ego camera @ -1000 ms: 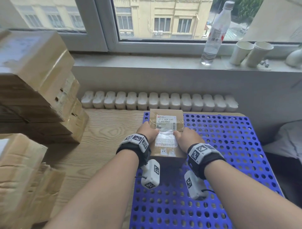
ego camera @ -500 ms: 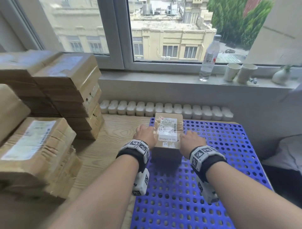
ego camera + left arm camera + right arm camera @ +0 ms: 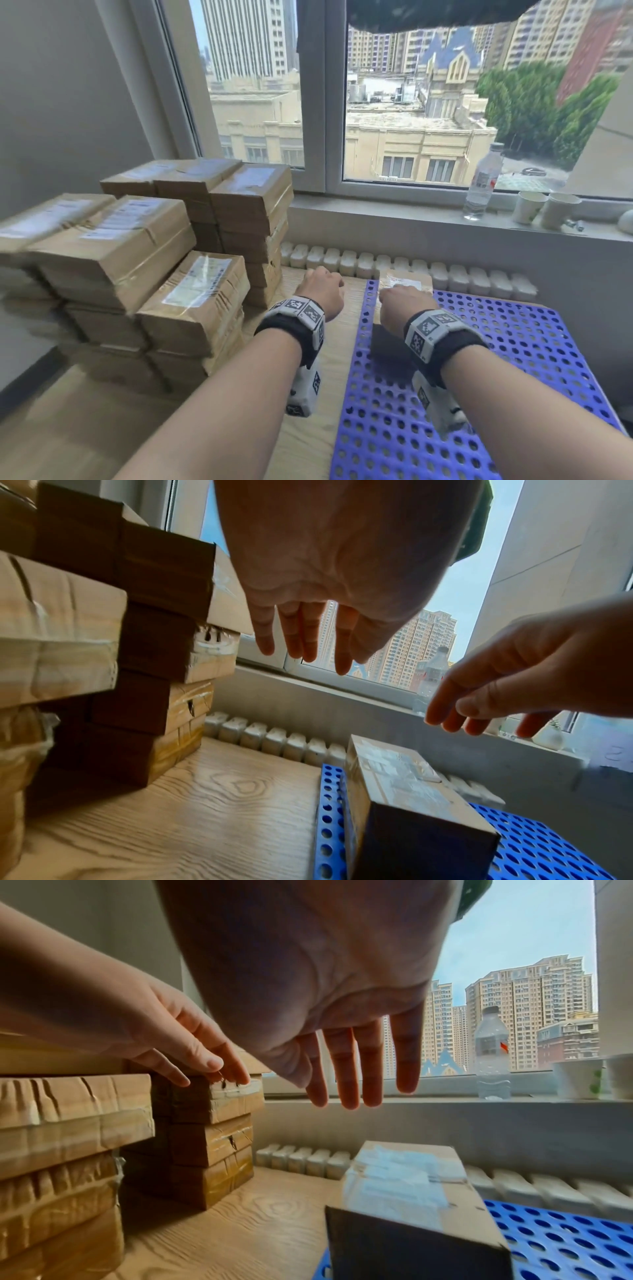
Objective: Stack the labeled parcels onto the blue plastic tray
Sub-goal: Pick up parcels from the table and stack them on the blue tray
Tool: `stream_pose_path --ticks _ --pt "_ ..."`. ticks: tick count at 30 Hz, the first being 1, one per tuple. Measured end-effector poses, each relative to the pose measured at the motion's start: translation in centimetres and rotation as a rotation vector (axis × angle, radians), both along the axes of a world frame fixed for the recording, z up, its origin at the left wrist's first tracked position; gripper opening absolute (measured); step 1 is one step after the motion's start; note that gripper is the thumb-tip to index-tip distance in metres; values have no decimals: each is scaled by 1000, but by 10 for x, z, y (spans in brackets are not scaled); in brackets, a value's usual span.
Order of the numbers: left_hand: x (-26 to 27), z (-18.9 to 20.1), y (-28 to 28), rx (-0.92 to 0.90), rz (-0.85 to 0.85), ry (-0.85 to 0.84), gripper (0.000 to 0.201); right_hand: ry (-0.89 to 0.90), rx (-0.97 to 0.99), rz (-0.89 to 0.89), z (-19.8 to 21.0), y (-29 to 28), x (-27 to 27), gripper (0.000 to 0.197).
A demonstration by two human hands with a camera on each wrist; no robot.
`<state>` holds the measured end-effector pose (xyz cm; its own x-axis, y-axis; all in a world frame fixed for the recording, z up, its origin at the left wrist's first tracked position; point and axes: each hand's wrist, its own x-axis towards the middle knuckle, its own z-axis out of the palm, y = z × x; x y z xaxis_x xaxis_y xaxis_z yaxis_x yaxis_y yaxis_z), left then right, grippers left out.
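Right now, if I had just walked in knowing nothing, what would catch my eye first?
Probably the tall stacks of brown parcels with white labels, crowding the left side of the wooden table. Next, the bright blue plastic tray full of holes on the right, with a single parcel sitting at its far left corner. Above it hang two bare hands, the left hand and the right hand, both open and holding nothing.

One parcel [image 3: 406,281] on one tray [image 3: 513,359]; two cups [image 3: 529,206].
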<state>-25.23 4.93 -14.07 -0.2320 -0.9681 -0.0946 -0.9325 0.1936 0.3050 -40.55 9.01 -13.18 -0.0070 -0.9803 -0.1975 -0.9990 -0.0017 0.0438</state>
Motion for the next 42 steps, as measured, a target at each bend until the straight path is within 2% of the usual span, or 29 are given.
stream_pose_path --ticks 10,14,20,24,29,34,38,42 --pt "89 72 27 -138 -131 35 36 -12 -107 -28 38 6 114 33" --pt "141 106 35 -200 -183 80 38 -12 -143 -51 50 9 162 44" --pt "235 136 32 -221 -128 106 39 44 -188 -49 69 11 242 31" --pt "295 144 21 -204 -25 102 38 -2 -206 -6 85 2 289 28" --pt "340 148 3 -196 131 44 43 9 -256 86 102 -21 324 21" --pt "366 144 -12 -120 219 38 50 -86 -304 120 99 -37 349 21" --pt "376 139 -22 -98 252 42 51 -145 -288 73 94 -38 363 25" --pt "381 139 -29 -61 243 41 50 -190 -301 0 107 -41 371 24"
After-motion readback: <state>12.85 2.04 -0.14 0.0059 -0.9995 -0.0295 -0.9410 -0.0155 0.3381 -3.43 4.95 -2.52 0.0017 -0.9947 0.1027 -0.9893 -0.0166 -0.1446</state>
